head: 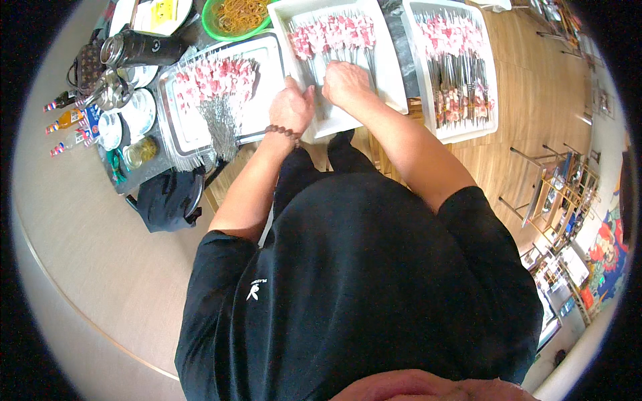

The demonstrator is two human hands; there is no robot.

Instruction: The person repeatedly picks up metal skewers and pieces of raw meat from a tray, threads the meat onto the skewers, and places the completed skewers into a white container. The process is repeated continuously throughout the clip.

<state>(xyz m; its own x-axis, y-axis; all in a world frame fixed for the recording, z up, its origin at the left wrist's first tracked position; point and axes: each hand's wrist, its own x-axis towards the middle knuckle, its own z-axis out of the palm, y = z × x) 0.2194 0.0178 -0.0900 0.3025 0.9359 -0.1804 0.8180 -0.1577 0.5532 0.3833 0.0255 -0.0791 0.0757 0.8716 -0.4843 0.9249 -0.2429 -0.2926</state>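
My right hand (pixel 346 82) reaches into a white plastic tub (pixel 333 120), its fingers curled at the metal shafts of raw-meat skewers (pixel 337 35). Its fingertips are hidden, so a grip on the shafts cannot be confirmed. At the left wall of that tub is my left hand (pixel 292 106), thumb raised, a beaded bracelet on the wrist; whether it grips the rim is unclear. To the left, a pile of meat skewers (pixel 215 82) lies on a white rectangular tray (pixel 263 65), shafts towards me.
Right of the tub stands another white tub (pixel 492 90) with two rows of meat skewers (pixel 454 37). A green basket (pixel 213 27) of rubber bands sits at the back. A dark bottle (pixel 150 48), bowls (pixel 138 113) and a glass jar (pixel 140 152) crowd the left side.
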